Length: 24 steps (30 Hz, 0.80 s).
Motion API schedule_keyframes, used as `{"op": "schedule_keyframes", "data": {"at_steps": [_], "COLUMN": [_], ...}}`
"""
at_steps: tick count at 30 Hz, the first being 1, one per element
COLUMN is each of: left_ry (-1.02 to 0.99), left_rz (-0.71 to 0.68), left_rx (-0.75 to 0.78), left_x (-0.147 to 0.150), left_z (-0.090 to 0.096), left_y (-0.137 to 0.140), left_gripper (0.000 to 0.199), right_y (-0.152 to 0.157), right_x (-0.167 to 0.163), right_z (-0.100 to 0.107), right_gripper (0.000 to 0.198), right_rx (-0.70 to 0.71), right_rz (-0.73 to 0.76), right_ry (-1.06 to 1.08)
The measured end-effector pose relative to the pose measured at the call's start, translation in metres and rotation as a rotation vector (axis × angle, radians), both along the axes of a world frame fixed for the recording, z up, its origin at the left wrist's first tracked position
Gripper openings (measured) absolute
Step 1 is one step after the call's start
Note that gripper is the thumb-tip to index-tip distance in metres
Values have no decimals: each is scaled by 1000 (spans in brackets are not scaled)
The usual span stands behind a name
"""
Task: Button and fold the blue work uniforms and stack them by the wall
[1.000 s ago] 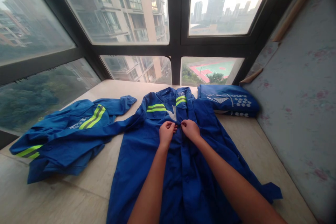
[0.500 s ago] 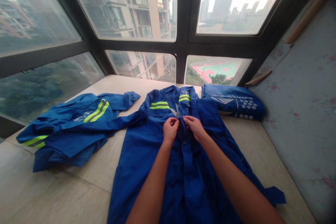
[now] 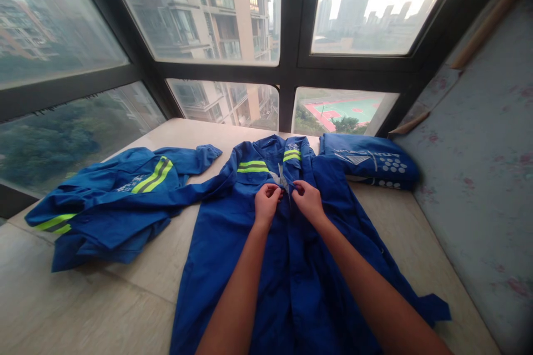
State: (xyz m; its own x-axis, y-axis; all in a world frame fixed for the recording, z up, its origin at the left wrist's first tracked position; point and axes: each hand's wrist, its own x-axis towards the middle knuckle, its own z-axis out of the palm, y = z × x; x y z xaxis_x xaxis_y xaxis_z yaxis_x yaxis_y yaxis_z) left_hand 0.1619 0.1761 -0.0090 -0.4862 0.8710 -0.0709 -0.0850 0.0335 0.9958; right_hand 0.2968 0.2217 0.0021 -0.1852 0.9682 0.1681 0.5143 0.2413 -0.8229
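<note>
A blue work coverall (image 3: 233, 266) with yellow-green reflective stripes lies front up before me, its collar toward the window. My left hand (image 3: 267, 202) pinches the left edge of its front opening at chest height. Opposite it, my right hand (image 3: 307, 199) is closed on the other edge, the button placket (image 3: 290, 184). A narrow gap parts the two edges, and greyish lining shows above it between the chest panels. My fingers hide the exact spots they grip.
A second blue jacket (image 3: 120, 205) with reflective stripes lies crumpled on the left, touched by the coverall's sleeve. Behind on the right sits a folded blue bag with white print (image 3: 370, 158). Windows enclose the pale ledge (image 3: 137, 294); a flowered wall (image 3: 483, 194) bounds the right.
My hands have drawn slightly apart, and the front edges between them have separated. The button seen below my hands before no longer shows. The other garments stay put.
</note>
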Motion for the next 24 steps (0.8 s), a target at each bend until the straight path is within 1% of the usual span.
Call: {"op": "schedule_keyframes", "data": {"at_steps": [2, 3, 5, 8, 9, 11, 13, 14, 17, 21, 24], "left_ry": [-8, -11, -19, -30, -33, -37, -40, -41, -33, 22, 94], "left_rz": [13, 19, 23, 20, 20, 18, 12, 6, -19, -41, -38], "left_rx": [0, 1, 4, 10, 11, 11, 7, 5, -6, -21, -21], "left_x": [-2, -3, -4, -4, -3, -2, -2, -1, 0, 3, 3], "left_z": [4, 6, 10, 16, 18, 20, 20, 20, 15, 2, -8], "left_y": [-2, -3, -5, -6, -6, -6, -6, -6, -6, -1, 3], "left_gripper": [16, 16, 17, 18, 18, 19, 20, 20, 21, 16, 11], "right_y": [1, 1, 1, 0, 0, -1, -1, -1, 2, 6, 7], "right_x": [4, 6, 7, 4, 2, -3, -8, -10, -14, -14, -13], "right_z": [1, 2, 4, 9, 11, 13, 15, 15, 12, 6, 2], "right_gripper": [29, 25, 18, 17, 16, 11, 15, 17, 12, 16, 17], "right_rx": [-24, -35, -51, -75, -63, 2, 76, 98, 67, -6, -4], "right_rz": [-90, -108, -110, -70, -51, -20, -7, -5, -7, 6, 22], "right_ry": [-42, -64, -108, -222, -301, -487, -622, -653, -623, -372, -280]}}
